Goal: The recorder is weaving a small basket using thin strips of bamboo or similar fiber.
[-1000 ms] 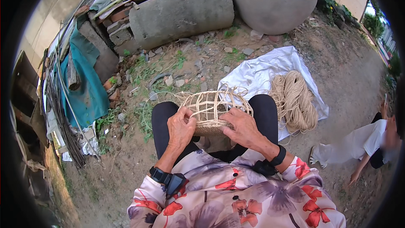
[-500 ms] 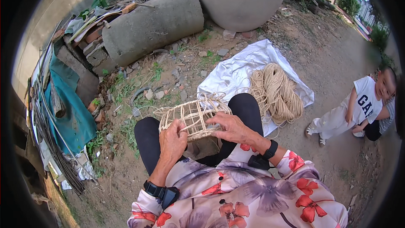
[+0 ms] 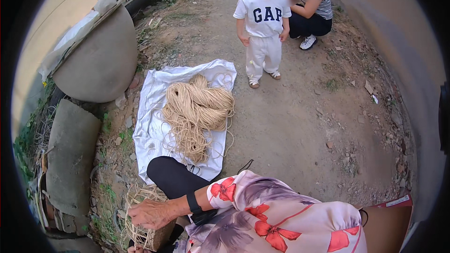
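Observation:
An open-mesh basket [image 3: 161,237] of pale tan cord sits by my lap at the lower left, with loose strand ends sticking out of its top. My right hand [image 3: 152,213] lies over its side, fingers bent and closed on the mesh. Only a few fingers of my left hand [image 3: 136,249] show at the bottom edge, curled against the basket; the rest of that hand is out of the picture. My dark-clad knee [image 3: 171,175] is just beyond the basket.
Bundles of tan cord [image 3: 201,107] lie on a white sheet [image 3: 152,107] ahead. A child [image 3: 265,23] in white stands on the dirt path, with a person [image 3: 311,14] crouching behind. A large grey vat [image 3: 103,56] and a concrete pipe [image 3: 72,159] line the left. A cardboard box [image 3: 389,225] is at lower right.
My view has swung to the right, so the basket and my hands now appear at the lower left and the child nearer the middle. Both hands are still at the basket.

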Tool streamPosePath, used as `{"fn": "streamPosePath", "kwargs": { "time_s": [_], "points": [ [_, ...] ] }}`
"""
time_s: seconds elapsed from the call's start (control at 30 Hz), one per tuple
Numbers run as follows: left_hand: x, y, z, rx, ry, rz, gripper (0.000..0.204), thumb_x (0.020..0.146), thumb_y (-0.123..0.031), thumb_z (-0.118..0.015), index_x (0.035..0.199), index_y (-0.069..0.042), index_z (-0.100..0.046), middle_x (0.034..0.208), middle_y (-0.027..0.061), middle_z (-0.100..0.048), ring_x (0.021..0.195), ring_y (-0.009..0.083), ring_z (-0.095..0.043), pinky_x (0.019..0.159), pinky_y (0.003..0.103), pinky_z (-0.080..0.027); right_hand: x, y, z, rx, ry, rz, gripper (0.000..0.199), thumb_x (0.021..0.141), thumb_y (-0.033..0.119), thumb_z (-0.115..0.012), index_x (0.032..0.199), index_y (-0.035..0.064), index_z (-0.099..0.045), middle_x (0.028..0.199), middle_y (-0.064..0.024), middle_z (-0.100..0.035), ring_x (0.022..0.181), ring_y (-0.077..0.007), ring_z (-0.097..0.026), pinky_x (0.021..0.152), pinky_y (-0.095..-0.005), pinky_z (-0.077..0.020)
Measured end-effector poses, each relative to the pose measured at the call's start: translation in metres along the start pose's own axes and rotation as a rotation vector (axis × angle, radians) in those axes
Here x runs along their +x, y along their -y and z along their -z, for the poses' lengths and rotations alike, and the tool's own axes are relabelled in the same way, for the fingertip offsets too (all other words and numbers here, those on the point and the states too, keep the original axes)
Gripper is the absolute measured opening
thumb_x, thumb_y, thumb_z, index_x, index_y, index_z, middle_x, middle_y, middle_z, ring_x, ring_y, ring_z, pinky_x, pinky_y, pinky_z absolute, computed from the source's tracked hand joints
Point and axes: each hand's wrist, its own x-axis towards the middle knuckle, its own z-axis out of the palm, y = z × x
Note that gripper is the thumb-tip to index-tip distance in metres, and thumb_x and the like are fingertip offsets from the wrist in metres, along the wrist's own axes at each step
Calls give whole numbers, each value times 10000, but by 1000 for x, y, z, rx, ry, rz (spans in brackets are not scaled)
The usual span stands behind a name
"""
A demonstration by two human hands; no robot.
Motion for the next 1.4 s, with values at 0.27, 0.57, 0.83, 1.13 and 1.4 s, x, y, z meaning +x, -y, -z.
{"fn": "streamPosePath", "kwargs": {
  "time_s": [0.27, 0.57, 0.83, 1.13, 1.4],
  "points": [
    [-10, -34, -12, 130, 401, 145, 194, 976, -285, -582, 871, -129, -535, 705, -34, -446, 595, 80, -384, 517, 265, -278, -14, -17, -32, -41, 178, -33, 110, 737, 155, -623, 724, 56, -578, 806, -121, -496, 810, -324, -556, 652, -448, -431],
    [-16, -30, -5, 37, 373, 241, 205, 965, -296, -612, 1007, -96, -601, 836, -17, -538, 744, 117, -496, 712, 288, -427, -19, -21, -41, 14, 85, 26, 137, 724, 170, -624, 717, 64, -537, 813, -108, -433, 774, -314, -470, 659, -421, -369],
    [-22, -7, 9, -299, 195, 257, 173, 907, -205, -682, 963, -76, -581, 763, -6, -506, 680, 125, -476, 663, 280, -427, -25, -20, -37, -10, 172, -28, 141, 741, 136, -622, 726, 44, -516, 810, -118, -420, 788, -321, -467, 657, -429, -371],
    [-22, 11, 2, 11, 47, 49, 111, 910, -176, -641, 899, -93, -569, 701, -16, -466, 605, 96, -413, 546, 257, -325, -22, 2, 20, -81, -206, -198, 86, 775, 94, -600, 731, 34, -556, 805, -138, -521, 759, -346, -561, 656, -444, -438],
    [-19, 15, -2, -109, 59, 79, 129, 934, -205, -595, 889, -87, -568, 708, -14, -462, 601, 99, -402, 543, 255, -321, -54, -38, 55, 61, -153, -519, 121, 813, 148, -604, 789, 38, -646, 646, -114, -631, 598, -249, -653, 571, -366, -483]
  ]
}}
